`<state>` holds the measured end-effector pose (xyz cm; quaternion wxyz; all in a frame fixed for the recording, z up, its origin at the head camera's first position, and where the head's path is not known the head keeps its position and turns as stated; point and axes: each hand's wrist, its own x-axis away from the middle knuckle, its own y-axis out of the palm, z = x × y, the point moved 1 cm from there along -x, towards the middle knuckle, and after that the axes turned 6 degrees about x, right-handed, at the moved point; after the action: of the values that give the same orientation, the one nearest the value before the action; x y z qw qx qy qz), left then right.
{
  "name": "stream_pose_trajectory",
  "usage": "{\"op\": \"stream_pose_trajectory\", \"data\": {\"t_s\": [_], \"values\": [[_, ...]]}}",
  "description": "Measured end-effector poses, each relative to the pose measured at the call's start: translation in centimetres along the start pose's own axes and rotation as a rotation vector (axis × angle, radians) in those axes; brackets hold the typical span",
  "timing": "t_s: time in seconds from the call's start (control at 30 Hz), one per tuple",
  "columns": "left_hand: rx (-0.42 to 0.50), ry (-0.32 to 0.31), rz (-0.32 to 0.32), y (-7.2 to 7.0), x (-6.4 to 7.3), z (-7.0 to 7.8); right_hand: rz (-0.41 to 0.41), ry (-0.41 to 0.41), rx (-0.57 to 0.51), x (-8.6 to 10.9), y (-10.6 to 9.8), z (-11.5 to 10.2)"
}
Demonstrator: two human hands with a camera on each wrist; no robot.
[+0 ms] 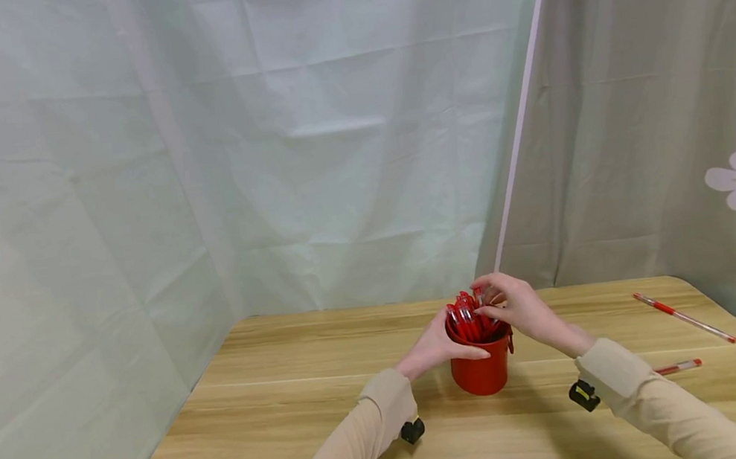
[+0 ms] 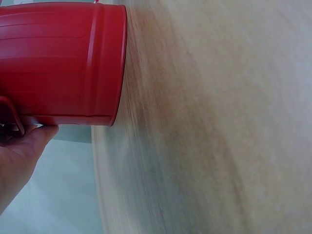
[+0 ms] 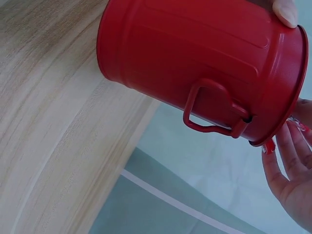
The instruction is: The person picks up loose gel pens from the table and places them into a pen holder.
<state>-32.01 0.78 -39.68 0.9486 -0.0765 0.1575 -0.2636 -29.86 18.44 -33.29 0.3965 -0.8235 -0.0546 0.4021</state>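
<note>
A small red metal bucket (image 1: pixel 480 371) with side handles stands upright on the table, holding several red-capped clear pens (image 1: pixel 465 316). My left hand (image 1: pixel 437 343) grips its left side near the rim, thumb across the front. In the left wrist view, part of that hand (image 2: pixel 22 153) shows beside the bucket (image 2: pixel 58 63). Over the opening, my right hand (image 1: pixel 526 310) pinches a pen (image 1: pixel 479 297) among the others. The right wrist view shows the right fingers (image 3: pixel 287 158) at the rim, close to red pen ends; the pen's lower part is hidden inside the bucket.
One red pen (image 1: pixel 683 317) lies on the wooden table (image 1: pixel 293 417) at the far right. Another pen (image 1: pixel 682 367) lies nearer, partly hidden behind my right sleeve. Pale curtains (image 1: pixel 359 148) hang behind the table and on both sides.
</note>
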Motion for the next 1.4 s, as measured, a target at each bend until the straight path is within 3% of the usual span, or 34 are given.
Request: {"op": "stream_pose_trajectory", "data": {"t_s": [0.23, 0.73, 1.4], "values": [[0.000, 0.003, -0.003, 0.01, 0.03, 0.02, -0.005, -0.028, 0.024, 0.12, 0.14, 0.17], [0.019, -0.008, -0.011, 0.12, 0.26, 0.00, -0.074, -0.007, 0.044, 0.44, 0.47, 0.29], [0.008, -0.006, -0.016, 0.05, 0.21, 0.14, -0.080, -0.011, 0.069, 0.80, 0.34, 0.03]]}}
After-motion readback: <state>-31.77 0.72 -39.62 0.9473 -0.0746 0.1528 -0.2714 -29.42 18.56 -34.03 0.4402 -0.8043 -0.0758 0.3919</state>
